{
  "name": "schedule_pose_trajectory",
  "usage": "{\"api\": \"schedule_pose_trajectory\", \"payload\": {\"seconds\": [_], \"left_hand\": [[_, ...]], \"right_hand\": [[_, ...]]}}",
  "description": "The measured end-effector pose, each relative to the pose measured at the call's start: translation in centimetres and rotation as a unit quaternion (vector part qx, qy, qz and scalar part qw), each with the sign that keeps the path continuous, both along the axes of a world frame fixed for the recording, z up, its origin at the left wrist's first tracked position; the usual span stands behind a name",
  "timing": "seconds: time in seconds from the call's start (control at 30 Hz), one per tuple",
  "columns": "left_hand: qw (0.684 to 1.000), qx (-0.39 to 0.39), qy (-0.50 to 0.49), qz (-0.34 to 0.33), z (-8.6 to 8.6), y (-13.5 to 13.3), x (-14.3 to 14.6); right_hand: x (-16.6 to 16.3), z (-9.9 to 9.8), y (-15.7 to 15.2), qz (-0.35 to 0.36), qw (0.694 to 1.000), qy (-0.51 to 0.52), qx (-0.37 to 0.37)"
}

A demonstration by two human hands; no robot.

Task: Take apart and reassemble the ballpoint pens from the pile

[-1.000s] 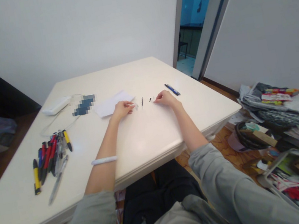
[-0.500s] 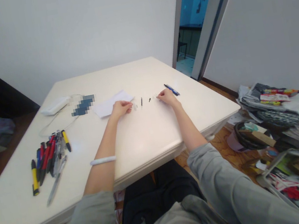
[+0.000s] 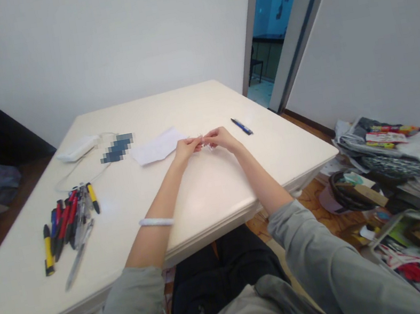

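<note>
My left hand (image 3: 188, 147) and my right hand (image 3: 220, 138) meet fingertip to fingertip above the white table, both pinching. Whatever they pinch is too small and too covered by the fingers to name. Small clear and whitish bits (image 3: 208, 147) show just under the fingertips; whether these are held or lie on the table I cannot tell. A sheet of white paper (image 3: 155, 148) lies flat beside my left hand. To the right of my right hand is a blue pen (image 3: 242, 126).
On the table's left lie several pens (image 3: 70, 219) in a pile, a yellow and black pen (image 3: 48, 250) and a clear pen (image 3: 79, 258). Behind are a white device (image 3: 78, 148) with a cable and a blurred-out dark object (image 3: 117, 148). Cluttered boxes stand on the floor at right.
My left hand has moved right and my right hand left, so their fingertips now meet. The small dark pieces that lay between them no longer show.
</note>
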State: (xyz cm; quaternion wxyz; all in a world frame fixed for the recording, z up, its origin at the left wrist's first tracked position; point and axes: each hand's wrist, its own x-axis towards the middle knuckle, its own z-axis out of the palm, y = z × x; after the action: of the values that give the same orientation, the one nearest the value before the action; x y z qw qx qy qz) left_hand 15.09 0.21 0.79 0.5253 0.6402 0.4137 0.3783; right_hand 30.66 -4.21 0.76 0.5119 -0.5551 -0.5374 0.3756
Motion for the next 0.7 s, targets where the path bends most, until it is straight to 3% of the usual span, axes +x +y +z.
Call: {"api": "schedule_pose_trajectory", "payload": {"seconds": [0.2,0.27,0.4,0.7], "left_hand": [[0.998,-0.042,-0.037,0.02,0.0,0.5,-0.6],[0.996,-0.069,-0.06,0.011,0.2,0.6,-0.9],[0.993,-0.106,-0.059,0.001,0.5,0.7,-1.6],[0.993,-0.111,-0.044,0.008,1.3,0.4,-3.9]], "right_hand": [[0.9,0.0,-0.2,0.033,0.999,0.021,-0.017],[1.9,-0.5,0.1,-0.013,1.0,0.024,-0.007],[3.6,-2.0,0.9,-0.182,0.981,-0.057,-0.017],[3.2,-3.1,2.1,-0.232,0.95,-0.207,-0.03]]}}
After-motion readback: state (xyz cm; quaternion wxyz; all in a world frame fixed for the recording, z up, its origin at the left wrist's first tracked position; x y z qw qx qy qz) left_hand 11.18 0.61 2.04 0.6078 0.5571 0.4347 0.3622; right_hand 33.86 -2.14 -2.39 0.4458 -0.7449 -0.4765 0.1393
